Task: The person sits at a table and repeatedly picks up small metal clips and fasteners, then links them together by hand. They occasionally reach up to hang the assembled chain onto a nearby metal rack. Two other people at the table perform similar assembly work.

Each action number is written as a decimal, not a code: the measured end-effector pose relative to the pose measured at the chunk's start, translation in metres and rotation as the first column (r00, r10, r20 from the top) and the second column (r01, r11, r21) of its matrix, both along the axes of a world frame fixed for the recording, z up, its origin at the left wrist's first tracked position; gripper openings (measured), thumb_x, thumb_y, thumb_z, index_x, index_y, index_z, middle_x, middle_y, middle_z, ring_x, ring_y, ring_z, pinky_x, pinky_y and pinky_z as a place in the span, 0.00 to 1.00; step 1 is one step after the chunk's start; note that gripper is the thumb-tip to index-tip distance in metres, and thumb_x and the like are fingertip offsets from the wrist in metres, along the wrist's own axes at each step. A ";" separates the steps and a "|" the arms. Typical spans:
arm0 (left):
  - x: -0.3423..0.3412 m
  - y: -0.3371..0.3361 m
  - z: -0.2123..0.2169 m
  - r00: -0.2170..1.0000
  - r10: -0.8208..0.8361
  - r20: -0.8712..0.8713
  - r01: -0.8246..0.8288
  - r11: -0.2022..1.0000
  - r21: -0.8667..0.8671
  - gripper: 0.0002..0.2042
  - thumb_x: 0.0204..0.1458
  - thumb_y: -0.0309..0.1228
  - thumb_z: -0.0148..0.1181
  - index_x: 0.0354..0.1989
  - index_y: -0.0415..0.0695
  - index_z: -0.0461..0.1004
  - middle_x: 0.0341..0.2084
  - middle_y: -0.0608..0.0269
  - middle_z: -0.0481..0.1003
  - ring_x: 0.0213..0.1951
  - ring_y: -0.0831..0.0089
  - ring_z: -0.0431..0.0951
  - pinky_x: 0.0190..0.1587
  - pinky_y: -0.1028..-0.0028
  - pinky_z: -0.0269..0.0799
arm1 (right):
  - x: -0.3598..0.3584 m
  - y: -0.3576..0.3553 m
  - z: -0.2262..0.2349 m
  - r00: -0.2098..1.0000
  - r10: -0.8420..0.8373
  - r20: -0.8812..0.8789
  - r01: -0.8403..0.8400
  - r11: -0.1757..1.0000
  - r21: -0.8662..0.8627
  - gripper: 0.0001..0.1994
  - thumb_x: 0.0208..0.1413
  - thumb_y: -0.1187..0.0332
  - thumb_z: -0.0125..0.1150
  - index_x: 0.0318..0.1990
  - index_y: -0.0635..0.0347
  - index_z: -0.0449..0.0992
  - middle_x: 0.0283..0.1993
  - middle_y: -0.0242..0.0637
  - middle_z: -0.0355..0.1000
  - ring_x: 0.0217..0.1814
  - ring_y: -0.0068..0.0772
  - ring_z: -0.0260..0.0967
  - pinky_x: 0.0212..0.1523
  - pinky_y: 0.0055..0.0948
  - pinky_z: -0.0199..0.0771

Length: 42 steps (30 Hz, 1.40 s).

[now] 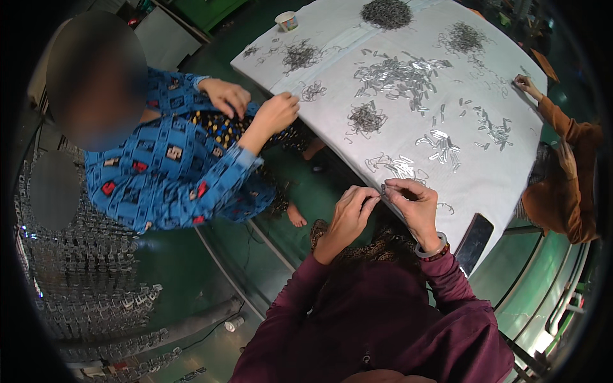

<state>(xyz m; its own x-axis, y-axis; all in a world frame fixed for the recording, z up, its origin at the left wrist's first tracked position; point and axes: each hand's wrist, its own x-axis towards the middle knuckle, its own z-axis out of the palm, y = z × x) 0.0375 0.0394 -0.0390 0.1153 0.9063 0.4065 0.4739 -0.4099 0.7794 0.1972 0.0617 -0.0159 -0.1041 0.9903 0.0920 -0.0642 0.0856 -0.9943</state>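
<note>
My left hand point(350, 216) and my right hand point(414, 203) meet at the table's near edge, fingertips almost touching. A small grey metal piece point(384, 189) shows at the right thumb and fingertips, pinched there; its exact kind is too small to make out. My left thumb and forefinger are pressed together beside it, and what lies between them is hidden. Just beyond my fingers is a small pile of shiny metal strips point(402, 168) mixed with thin bent wire pieces. A bangle point(431, 246) and a beaded bracelet circle my right wrist.
The white-covered table point(332, 118) bears several heaps of wire pieces point(366, 119) and shiny metal strips point(408, 80). A phone point(474, 242) lies right of my arm; a paper cup point(287, 22) stands far left. A person in blue point(172, 153) sits left, another in brown point(568, 153) right.
</note>
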 end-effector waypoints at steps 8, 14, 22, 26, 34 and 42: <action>-0.018 0.031 -0.013 0.963 0.162 0.215 -0.143 0.985 -0.100 0.10 0.51 0.21 0.57 0.42 0.36 0.72 0.36 0.54 0.76 0.37 0.67 0.77 0.41 0.73 0.72 | -0.008 0.010 -0.011 0.968 -0.064 -0.244 0.019 0.983 -0.182 0.08 0.47 0.83 0.60 0.37 0.73 0.77 0.31 0.39 0.75 0.28 0.21 0.71 0.32 0.17 0.72; -0.059 0.160 -0.058 0.897 0.227 -0.380 -0.172 0.970 0.172 0.05 0.47 0.25 0.58 0.30 0.37 0.77 0.29 0.52 0.76 0.33 0.54 0.74 0.38 0.63 0.70 | -0.007 0.008 -0.010 0.957 0.010 -0.291 -0.074 0.975 -0.209 0.08 0.47 0.83 0.60 0.37 0.71 0.78 0.30 0.37 0.76 0.28 0.20 0.71 0.31 0.17 0.72; -0.055 0.183 -0.053 0.815 0.175 -0.553 -0.071 0.976 0.204 0.03 0.50 0.23 0.53 0.32 0.36 0.71 0.30 0.49 0.72 0.35 0.52 0.72 0.38 0.61 0.70 | -0.004 0.011 -0.026 0.958 0.027 -0.286 -0.092 0.972 -0.216 0.09 0.47 0.81 0.60 0.38 0.67 0.79 0.30 0.33 0.76 0.28 0.15 0.70 0.32 0.14 0.71; -0.042 0.173 -0.042 0.949 0.181 -0.258 -0.144 0.977 0.155 0.07 0.54 0.23 0.52 0.36 0.31 0.70 0.31 0.48 0.74 0.32 0.61 0.76 0.37 0.69 0.71 | -0.005 0.012 -0.031 0.970 0.024 -0.243 -0.066 0.984 -0.167 0.09 0.48 0.80 0.60 0.39 0.68 0.78 0.30 0.33 0.76 0.29 0.15 0.71 0.32 0.15 0.71; -0.005 0.041 0.030 0.892 0.037 0.450 0.095 0.959 -0.268 0.04 0.54 0.20 0.55 0.37 0.36 0.72 0.35 0.61 0.72 0.36 0.79 0.72 0.38 0.80 0.69 | -0.013 0.017 -0.023 0.948 -0.033 -0.315 -0.018 0.988 -0.157 0.09 0.49 0.80 0.60 0.39 0.70 0.77 0.33 0.35 0.75 0.32 0.17 0.71 0.34 0.16 0.71; 0.007 0.020 0.022 0.936 0.040 0.349 -0.016 0.997 -0.072 0.04 0.56 0.20 0.52 0.39 0.35 0.70 0.41 0.59 0.71 0.40 0.79 0.70 0.45 0.78 0.68 | -0.026 0.010 -0.010 0.969 -0.055 -0.241 0.076 0.994 0.079 0.10 0.48 0.81 0.60 0.39 0.66 0.78 0.32 0.33 0.74 0.32 0.18 0.70 0.35 0.15 0.70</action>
